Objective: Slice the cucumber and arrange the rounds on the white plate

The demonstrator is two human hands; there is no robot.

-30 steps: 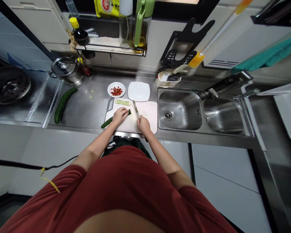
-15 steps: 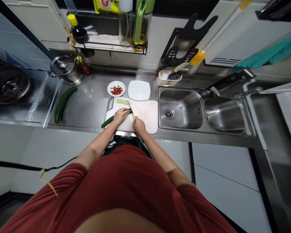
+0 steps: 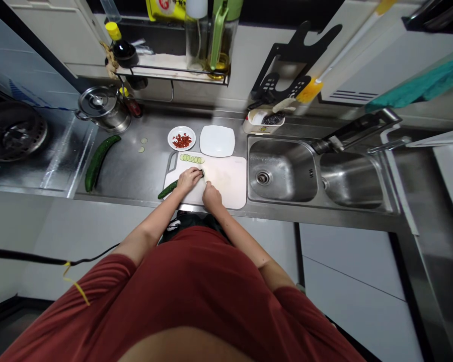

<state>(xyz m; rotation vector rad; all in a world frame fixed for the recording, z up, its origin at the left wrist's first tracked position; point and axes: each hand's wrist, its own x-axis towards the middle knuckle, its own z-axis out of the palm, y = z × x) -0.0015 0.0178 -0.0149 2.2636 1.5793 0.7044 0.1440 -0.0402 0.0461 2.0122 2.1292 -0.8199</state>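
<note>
So we had our left hand (image 3: 189,179) clasped over the long dark-green cucumber (image 3: 168,189) on the white rectangular cutting board (image 3: 230,176), probably steadying it, our right hand (image 3: 212,196) gripping a narrow metal knife (image 3: 205,179) beside the cucumber's end.

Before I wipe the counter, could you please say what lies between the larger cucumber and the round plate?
Two pale green slices, in the head view.

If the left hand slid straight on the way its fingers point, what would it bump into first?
Most likely the knife, its blade up at the end of the cucumber under the left hand. The exact gap is hard to judge.
</note>
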